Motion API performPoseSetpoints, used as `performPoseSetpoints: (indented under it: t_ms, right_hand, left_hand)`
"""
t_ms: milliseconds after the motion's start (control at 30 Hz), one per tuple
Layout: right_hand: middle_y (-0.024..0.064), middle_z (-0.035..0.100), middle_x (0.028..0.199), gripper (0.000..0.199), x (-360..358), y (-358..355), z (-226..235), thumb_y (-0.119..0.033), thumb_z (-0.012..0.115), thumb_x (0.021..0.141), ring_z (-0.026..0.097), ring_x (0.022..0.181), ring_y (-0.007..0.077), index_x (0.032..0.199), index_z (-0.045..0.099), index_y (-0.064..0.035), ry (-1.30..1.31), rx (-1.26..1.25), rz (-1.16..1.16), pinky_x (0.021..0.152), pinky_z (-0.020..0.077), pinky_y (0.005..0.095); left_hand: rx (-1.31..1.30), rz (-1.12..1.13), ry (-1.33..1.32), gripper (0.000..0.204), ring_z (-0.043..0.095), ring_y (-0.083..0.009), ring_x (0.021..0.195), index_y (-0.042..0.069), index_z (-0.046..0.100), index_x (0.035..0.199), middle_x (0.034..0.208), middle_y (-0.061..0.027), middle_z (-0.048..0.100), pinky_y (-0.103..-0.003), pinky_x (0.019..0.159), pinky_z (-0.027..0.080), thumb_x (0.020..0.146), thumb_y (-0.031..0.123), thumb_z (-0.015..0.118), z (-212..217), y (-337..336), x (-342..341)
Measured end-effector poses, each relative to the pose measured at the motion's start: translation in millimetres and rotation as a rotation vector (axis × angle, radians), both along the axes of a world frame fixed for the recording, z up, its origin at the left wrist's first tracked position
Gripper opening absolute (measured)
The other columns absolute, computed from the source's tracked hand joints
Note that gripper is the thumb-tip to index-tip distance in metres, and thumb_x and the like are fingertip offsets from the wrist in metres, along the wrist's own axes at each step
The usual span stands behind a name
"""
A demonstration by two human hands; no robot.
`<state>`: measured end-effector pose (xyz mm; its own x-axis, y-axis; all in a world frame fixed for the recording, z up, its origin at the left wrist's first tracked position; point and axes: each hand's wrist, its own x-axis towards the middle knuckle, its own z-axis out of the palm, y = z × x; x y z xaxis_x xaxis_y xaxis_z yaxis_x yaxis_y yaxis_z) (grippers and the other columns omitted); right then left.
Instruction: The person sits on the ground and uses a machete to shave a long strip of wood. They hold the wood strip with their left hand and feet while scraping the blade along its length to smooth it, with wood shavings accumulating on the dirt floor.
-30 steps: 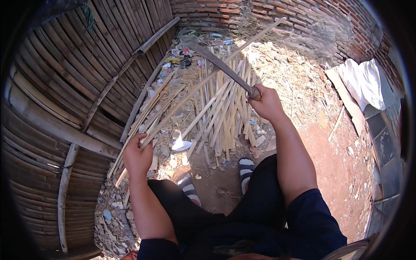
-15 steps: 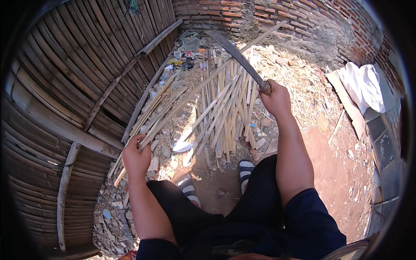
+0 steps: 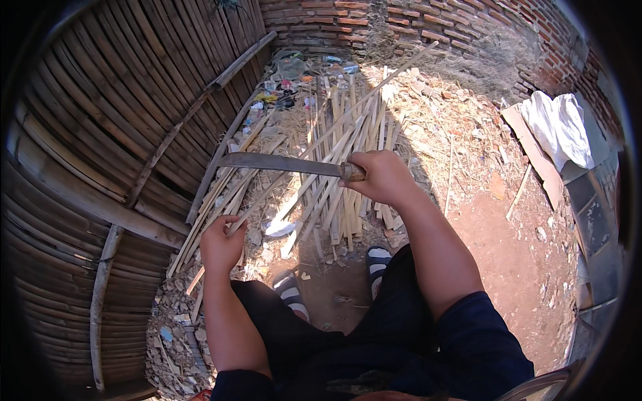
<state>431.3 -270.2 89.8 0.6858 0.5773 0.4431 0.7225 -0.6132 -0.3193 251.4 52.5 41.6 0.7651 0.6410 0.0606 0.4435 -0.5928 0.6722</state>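
Observation:
My left hand is closed round the near end of a long bamboo strip, which slants away to the upper right over the pile. In my right hand is the wooden handle of a machete. Its long dark blade points left, nearly level, and crosses over the held strip; whether the two touch I cannot tell. Beneath the blade lies a loose pile of split bamboo strips on the ground. More strips lie along the left side, close to my left hand.
A slatted bamboo wall rises on the left, and a brick wall closes the far side. Rubble and litter cover the ground. On the right are a white sack and a brown board. My sandalled feet stand before the pile.
My right hand has come down and to the left, swinging the machete from pointing up and away to lying nearly level. My left hand has shifted slightly right, still gripping the strip.

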Motion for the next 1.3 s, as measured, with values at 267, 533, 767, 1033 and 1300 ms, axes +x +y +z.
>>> performPoseSetpoints:
  t_ms: [267, 533, 767, 1033, 1300]
  right_hand:
    - [0.0129, 0.071, 0.079, 0.037, 13.1, -27.1, 11.2, -0.042, 0.081, 0.089, 0.072, 0.080, 0.0367, 0.097, 0.067, -0.0079, -0.043, -0.006, -0.291, 0.071, 0.0548, 0.0501]
    - [0.0139, 0.068, 0.077, 0.027, -7.3, 21.1, -14.1, -0.025, 0.080, 0.082, 0.071, 0.078, 0.0387, 0.095, 0.064, -0.0080, -0.187, -0.186, 0.152, 0.071, 0.0551, 0.0528]
    - [0.0193, 0.073, 0.085, 0.030, 61.0, -38.8, -22.4, -0.033, 0.080, 0.090, 0.071, 0.082, 0.0410, 0.101, 0.070, -0.0072, 0.077, 0.161, -0.498, 0.072, 0.0543, 0.0492]
    - [0.0123, 0.068, 0.078, 0.020, 6.8, 2.7, -16.6, -0.020, 0.078, 0.081, 0.070, 0.078, 0.0389, 0.091, 0.063, -0.0099, -0.076, -0.046, -0.015, 0.071, 0.0545, 0.0517]
    - [0.0140, 0.068, 0.079, 0.020, 14.8, -4.9, 2.0, -0.019, 0.077, 0.082, 0.070, 0.081, 0.0396, 0.093, 0.063, -0.0082, -0.110, 0.030, -0.053, 0.072, 0.0538, 0.0514]
  left_hand:
    - [-0.008, 0.006, -0.064, 0.035, 0.059, -0.0208, 0.062, 0.008, 0.079, 0.105, 0.070, -0.0080, 0.062, -0.036, 0.062, 0.048, 0.087, 0.038, 0.084, 6.4, 0.3, -1.2]
    - [0.098, -0.142, -0.021, 0.045, 0.062, -0.0188, 0.063, 0.007, 0.078, 0.114, 0.072, -0.0081, 0.065, -0.035, 0.063, 0.049, 0.083, 0.038, 0.087, 4.9, -8.2, -0.1]
    - [0.026, -0.135, 0.012, 0.051, 0.057, -0.0140, 0.064, 0.006, 0.074, 0.123, 0.073, -0.0041, 0.060, -0.033, 0.060, 0.046, 0.082, 0.032, 0.089, 15.6, 0.2, -12.5]
    - [0.026, -0.217, -0.026, 0.055, 0.059, -0.0191, 0.060, 0.005, 0.075, 0.121, 0.070, -0.0075, 0.064, -0.037, 0.059, 0.048, 0.081, 0.040, 0.090, 1.3, -7.2, 0.7]
    - [-0.087, -0.214, -0.087, 0.053, 0.045, -0.0082, 0.057, 0.002, 0.073, 0.124, 0.063, 0.0013, 0.052, -0.030, 0.053, 0.037, 0.083, 0.030, 0.091, 6.3, -2.6, -11.9]
